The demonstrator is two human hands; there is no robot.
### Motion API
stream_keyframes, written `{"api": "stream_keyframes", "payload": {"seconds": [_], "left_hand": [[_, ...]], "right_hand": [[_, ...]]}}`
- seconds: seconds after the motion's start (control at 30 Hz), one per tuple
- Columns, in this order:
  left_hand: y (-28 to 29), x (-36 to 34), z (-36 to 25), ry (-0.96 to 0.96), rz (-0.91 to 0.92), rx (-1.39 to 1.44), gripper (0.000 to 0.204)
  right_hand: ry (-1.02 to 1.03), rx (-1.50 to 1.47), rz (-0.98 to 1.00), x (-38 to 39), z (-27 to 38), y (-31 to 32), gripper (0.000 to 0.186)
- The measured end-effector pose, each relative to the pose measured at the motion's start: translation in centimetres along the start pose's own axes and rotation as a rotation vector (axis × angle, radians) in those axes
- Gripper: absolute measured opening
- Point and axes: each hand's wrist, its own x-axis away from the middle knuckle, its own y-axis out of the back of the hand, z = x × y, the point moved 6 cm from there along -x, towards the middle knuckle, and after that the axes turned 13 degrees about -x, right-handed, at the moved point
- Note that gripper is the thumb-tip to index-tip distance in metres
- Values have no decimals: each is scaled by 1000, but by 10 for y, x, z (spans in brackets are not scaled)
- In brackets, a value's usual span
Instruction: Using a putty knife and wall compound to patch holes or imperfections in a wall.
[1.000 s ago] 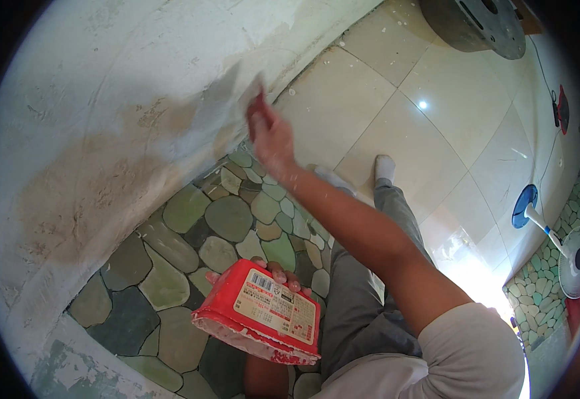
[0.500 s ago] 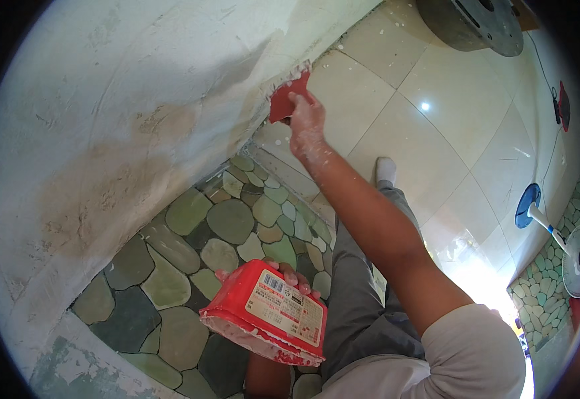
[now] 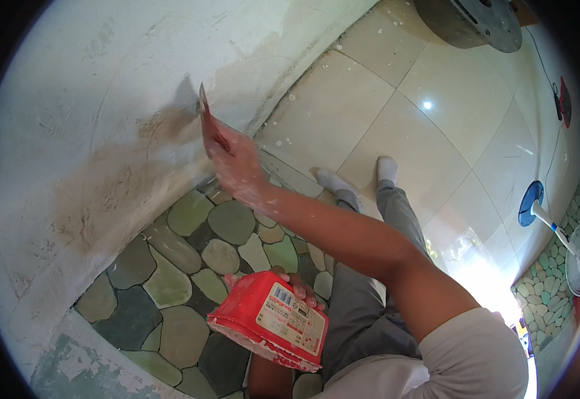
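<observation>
My right hand [image 3: 235, 159], smeared with white, is closed around a red flat scraper [image 3: 206, 114]. The scraper is seen nearly edge-on, its tip pointing up close to the wall [image 3: 137, 73]; whether it touches the plaster I cannot tell. Its shadow falls on the wall beside it. Low in the view, my left hand [image 3: 298, 290] grips a red plastic tub [image 3: 250, 299] with a pale label facing up. The tub is tilted, and white paste coats its rim. Most of its inside is turned out of sight.
Patchy, brown-stained plaster [image 3: 97, 193] covers the wall's lower part. Below lies a pebble-patterned floor [image 3: 177, 326], with beige tiles [image 3: 343, 113] beyond. A grey metal drum-like object [image 3: 463, 26] stands far right. A blue round-headed tool with a white handle [image 3: 531, 203] is at the right.
My right hand has moved left and nearer with the scraper, from the wall's bottom edge to higher on the wall. The scraper has turned edge-on. The tub has shifted slightly.
</observation>
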Motion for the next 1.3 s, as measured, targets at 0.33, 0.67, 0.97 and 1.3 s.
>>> {"api": "stream_keyframes", "payload": {"seconds": [0.33, 0.67, 0.97, 1.3], "left_hand": [[-28, 0, 14, 46, -117, 103, 87], [10, 37, -15, -101, 101, -98, 56], [50, 44, -26, 36, 193, 16, 62], [-47, 70, -7, -191, 368, 21, 64]], "right_hand": [[-290, 10, -272, 117, 90, 169, 30], [-96, -69, -244, 183, 153, 141, 40], [-179, -85, -285, 209, 161, 123, 28], [88, 154, -61, 282, 285, 53, 34]]}}
